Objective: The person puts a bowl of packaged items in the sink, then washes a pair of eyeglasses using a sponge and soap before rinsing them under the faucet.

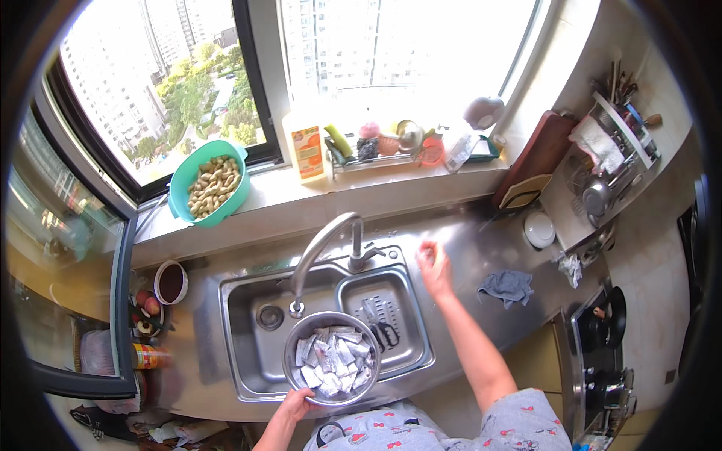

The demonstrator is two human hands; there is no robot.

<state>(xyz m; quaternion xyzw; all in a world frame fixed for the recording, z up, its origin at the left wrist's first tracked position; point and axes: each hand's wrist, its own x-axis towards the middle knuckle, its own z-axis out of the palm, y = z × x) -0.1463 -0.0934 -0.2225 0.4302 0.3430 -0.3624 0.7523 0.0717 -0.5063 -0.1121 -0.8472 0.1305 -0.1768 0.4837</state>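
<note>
A round metal bowl (289, 361) full of silvery cut pieces (335, 361), which look like fish, rests over the near edge of the steel sink (242, 338). My left hand (298, 403) grips the bowl's near left rim. Raised over the counter to the right of the faucet (324, 242) is my right hand (435, 262), its fingers curled; whether it holds anything is not clear. Scissors with black handles (386, 334) lie in the draining basket (414, 315) in the sink's right part, partly hidden by the bowl.
A grey cloth (507, 286) and a white bowl (540, 230) are on the counter at right. On the sill stand a green basket of peanuts (242, 194) and an orange-labelled jug (308, 149). An open window sash (121, 304) juts in at left, near a container of dark contents (171, 283).
</note>
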